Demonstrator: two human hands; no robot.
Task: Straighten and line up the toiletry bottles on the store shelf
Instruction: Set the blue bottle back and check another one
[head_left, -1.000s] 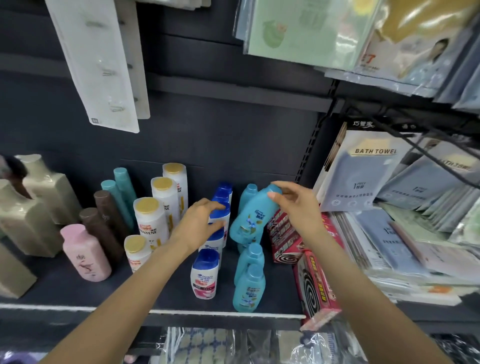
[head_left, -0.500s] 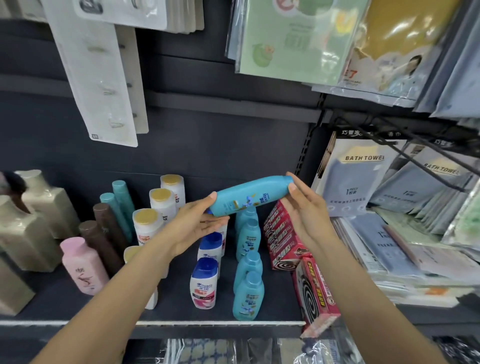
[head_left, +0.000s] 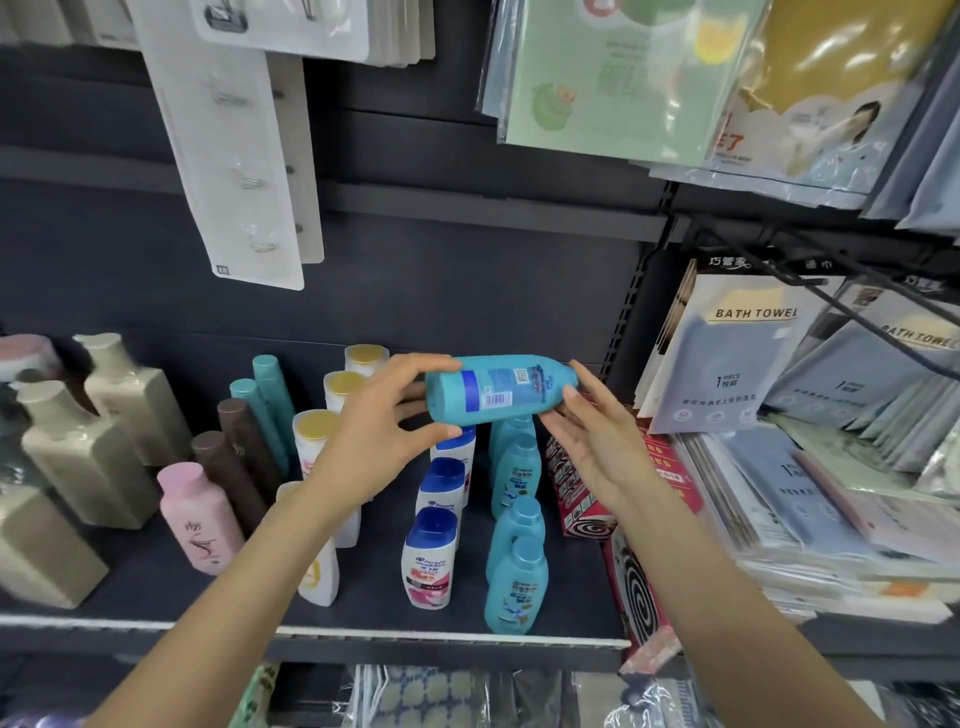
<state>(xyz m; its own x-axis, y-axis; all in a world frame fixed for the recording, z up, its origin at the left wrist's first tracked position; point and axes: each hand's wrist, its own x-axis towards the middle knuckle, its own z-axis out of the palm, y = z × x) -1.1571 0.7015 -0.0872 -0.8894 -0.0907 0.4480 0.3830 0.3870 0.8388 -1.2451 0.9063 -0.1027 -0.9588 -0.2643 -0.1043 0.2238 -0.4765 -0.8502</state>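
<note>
Taking the raised teal bottle (head_left: 500, 388) as the landmark: far to its left and lower, beige square-shouldered bottles (head_left: 78, 452) stand on the dark shelf (head_left: 156, 577). Nearer, still left of it, are a pink bottle (head_left: 200, 522), two brown bottles (head_left: 236, 467) and two slim teal tubes (head_left: 267, 405) leaning back. Just left of it runs a row of white bottles with gold caps (head_left: 314, 441), partly hidden by the forearm. The left hand (head_left: 384, 436) grips the teal bottle at its base end, thumb under and fingers curled over the top. The bottle itself lies on its side in the air above the shelf, its back label and barcode facing the camera, cap end to the right. Directly below it stand a column of white bottles with blue caps (head_left: 430, 566) and, beside those, a column of upright teal bottles (head_left: 517, 582) running to the shelf's front edge. The right hand (head_left: 597, 441) is open, fingers straight, its fingertips touching the bottle's cap end from beneath. Below and right of the bottle are red mosquito-coil boxes (head_left: 631, 587), and further right, bath towel packs (head_left: 727, 358).
</note>
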